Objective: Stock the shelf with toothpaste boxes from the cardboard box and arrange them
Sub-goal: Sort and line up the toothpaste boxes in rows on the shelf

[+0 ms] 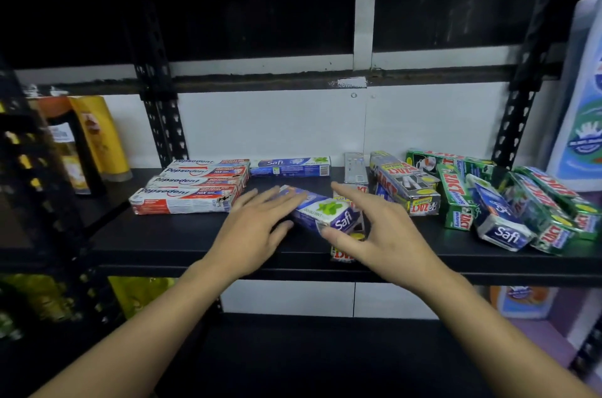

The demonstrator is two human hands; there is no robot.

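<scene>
A blue Safi toothpaste box point(325, 212) lies slanted in the middle of the black shelf point(163, 241). My left hand point(257, 228) rests with straight fingers on the box's left side. My right hand point(374, 228) is spread over its right end, thumb touching the near corner. Several red and white Pepsodent boxes point(189, 192) lie in a neat row at the left. Another Safi box point(290, 165) lies at the back. Green Zact boxes point(456, 199) and a further Safi box point(498, 221) lie jumbled at the right. A Zact box point(345, 254) sits under my right hand at the shelf edge.
Yellow and brown bottles point(88, 143) stand on the shelf at the left. A large white and blue bottle point(583, 98) stands at the far right. Black perforated uprights point(163, 124) frame the bay. A lower shelf point(325, 348) lies beneath.
</scene>
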